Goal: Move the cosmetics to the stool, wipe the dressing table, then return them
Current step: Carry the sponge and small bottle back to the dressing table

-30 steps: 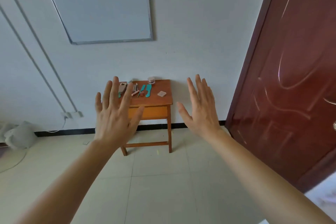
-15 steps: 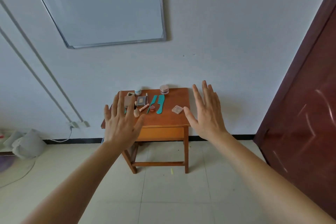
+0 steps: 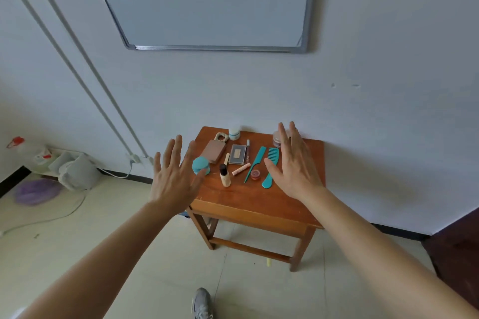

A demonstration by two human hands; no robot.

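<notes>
One head-worn view only; aimed forward and down from standing height at the tabletop (image 3: pixel 259 197) near the far wall (image 3: pixel 375 98), floor (image 3: pixel 129 254) included.

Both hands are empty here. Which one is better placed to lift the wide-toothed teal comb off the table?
Right. The right hand hovers open beside the wide-toothed comb, its thumb overlapping the comb in this view. The left hand is across the table, by the round teal item.
</notes>
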